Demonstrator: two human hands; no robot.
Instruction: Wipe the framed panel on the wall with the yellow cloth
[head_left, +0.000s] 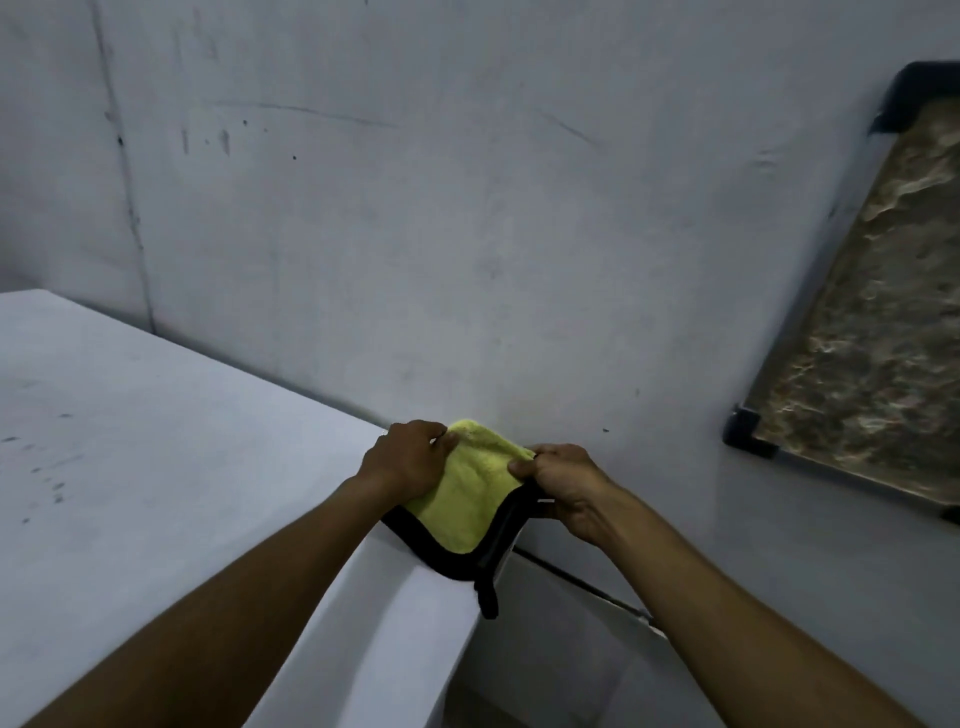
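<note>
The yellow cloth (470, 493) has a black border and lies folded on the corner of a white surface (156, 467) by the wall. My left hand (408, 457) pinches its far left edge. My right hand (563, 486) grips its right edge, thumb on the yellow side. A black loop of the border hangs over the surface's edge. The framed panel (878, 332) hangs on the wall to the right, a mottled brown sheet with black corner brackets, cut off by the frame edge. Both hands are well to its left and lower.
The grey wall (415, 208) fills the background with scuff marks. The white surface drops off at its right edge into a gap beside the wall, where a dark ledge line (587, 582) runs along the wall.
</note>
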